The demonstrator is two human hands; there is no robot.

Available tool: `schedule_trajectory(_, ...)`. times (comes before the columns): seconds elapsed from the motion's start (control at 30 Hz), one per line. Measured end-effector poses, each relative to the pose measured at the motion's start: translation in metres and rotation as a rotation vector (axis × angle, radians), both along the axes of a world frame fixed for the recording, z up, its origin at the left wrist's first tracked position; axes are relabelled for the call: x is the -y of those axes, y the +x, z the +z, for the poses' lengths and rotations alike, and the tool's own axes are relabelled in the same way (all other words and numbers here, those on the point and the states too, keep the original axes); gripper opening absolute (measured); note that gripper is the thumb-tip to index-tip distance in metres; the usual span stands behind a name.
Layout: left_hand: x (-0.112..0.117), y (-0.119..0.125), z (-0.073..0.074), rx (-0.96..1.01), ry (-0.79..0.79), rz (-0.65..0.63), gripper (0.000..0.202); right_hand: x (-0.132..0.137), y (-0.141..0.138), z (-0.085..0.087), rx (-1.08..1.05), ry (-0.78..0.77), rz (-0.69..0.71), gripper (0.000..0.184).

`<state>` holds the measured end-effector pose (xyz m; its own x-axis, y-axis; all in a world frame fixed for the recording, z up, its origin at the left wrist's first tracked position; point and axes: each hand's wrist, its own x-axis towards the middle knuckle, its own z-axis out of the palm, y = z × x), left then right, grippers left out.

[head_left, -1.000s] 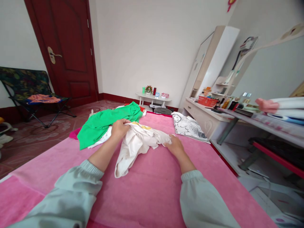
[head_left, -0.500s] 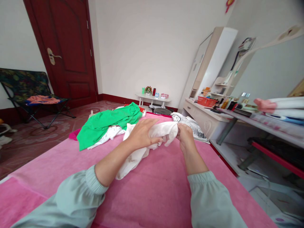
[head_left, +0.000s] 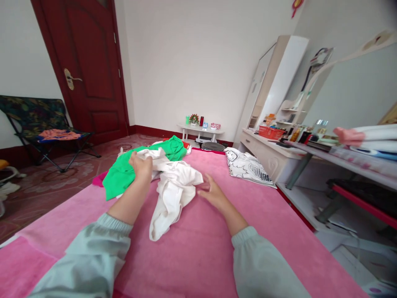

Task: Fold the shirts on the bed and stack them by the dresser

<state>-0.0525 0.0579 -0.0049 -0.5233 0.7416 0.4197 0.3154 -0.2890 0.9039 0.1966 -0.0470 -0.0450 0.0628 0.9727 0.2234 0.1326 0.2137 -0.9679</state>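
Observation:
A crumpled white garment (head_left: 175,186) lies across the pink bedspread (head_left: 198,256), one end trailing toward me. My left hand (head_left: 142,166) is closed on its far left part, over a green garment (head_left: 119,178). To the right, my right hand (head_left: 214,193) has its fingers apart beside the white garment's right edge; whether the fingertips touch the cloth is hard to tell. The green garment sits in a loose heap with other clothes, partly covered by the white cloth and my left hand.
A white printed garment (head_left: 248,165) lies folded at the bed's right edge. A dressing table (head_left: 263,145) with a red basket (head_left: 270,132) stands beyond it. On the left is a folding chair (head_left: 46,132) with orange cloth on it. A low white table (head_left: 200,129) stands by the wall.
My left hand has moved left with part of the white garment, spreading it over the green one. My right hand has let go of the cloth and moved left and slightly down.

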Motion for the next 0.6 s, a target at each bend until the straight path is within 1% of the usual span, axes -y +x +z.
schedule_trajectory(0.03, 0.002, -0.001, 0.0, -0.048, 0.03, 0.064, 0.065, 0.002, -0.004, -0.003, 0.037, 0.034, 0.057, 0.07)
schedule_trajectory(0.07, 0.004, 0.001, 0.002, -0.113, 0.05, 0.086, 0.061, 0.004, -0.008, -0.004, 0.065, 0.068, 0.109, 0.067)
schedule_trajectory(0.1, 0.006, 0.005, 0.003, -0.194, 0.045, 0.044, 0.052, 0.005, -0.012, -0.005, 0.082, 0.094, 0.151, 0.063)
schedule_trajectory(0.13, 0.009, 0.01, 0.005, -0.294, 0.011, -0.056, 0.041, 0.005, -0.014, -0.006, 0.092, 0.112, 0.176, 0.059)
schedule_trajectory(0.17, 0.012, 0.015, 0.007, -0.401, -0.052, -0.192, 0.033, 0.004, -0.015, -0.008, 0.102, 0.124, 0.185, 0.055)
schedule_trajectory(0.2, 0.016, 0.02, 0.009, -0.508, -0.133, -0.338, 0.03, 0.002, -0.015, -0.01, 0.116, 0.129, 0.176, 0.049)
schedule_trajectory(0.23, 0.02, 0.026, 0.011, -0.618, -0.212, -0.458, 0.033, -0.001, -0.014, -0.014, 0.134, 0.129, 0.153, 0.04)
schedule_trajectory(0.27, 0.024, 0.03, 0.013, -0.73, -0.274, -0.54, 0.039, -0.004, -0.012, -0.017, 0.153, 0.124, 0.125, 0.03)
schedule_trajectory(0.3, 0.028, 0.034, 0.015, -0.835, -0.314, -0.586, 0.049, -0.007, -0.01, -0.021, 0.168, 0.115, 0.095, 0.021)
schedule_trajectory(0.33, 0.033, 0.037, 0.017, -0.922, -0.334, -0.608, 0.059, -0.01, -0.007, -0.023, 0.175, 0.103, 0.067, 0.016)
schedule_trajectory(0.37, 0.037, 0.039, 0.02, -0.987, -0.342, -0.616, 0.067, -0.012, -0.005, -0.024, 0.172, 0.086, 0.046, 0.015)
schedule_trajectory(0.43, 0.044, 0.041, 0.026, -1.051, -0.352, -0.582, 0.072, -0.012, -0.002, -0.021, 0.137, 0.054, 0.017, 0.017)
schedule_trajectory(0.53, 0.05, 0.043, 0.035, -1.068, -0.386, -0.41, 0.066, -0.005, -0.005, -0.004, 0.028, 0.009, 0.017, 0.018)
schedule_trajectory(0.57, 0.051, 0.043, 0.036, -1.072, -0.403, -0.359, 0.065, 0.0, -0.009, 0.003, -0.01, -0.004, 0.047, 0.018)
schedule_trajectory(0.6, 0.051, 0.043, 0.037, -1.08, -0.421, -0.334, 0.062, 0.005, -0.014, 0.01, -0.044, -0.018, 0.094, 0.019)
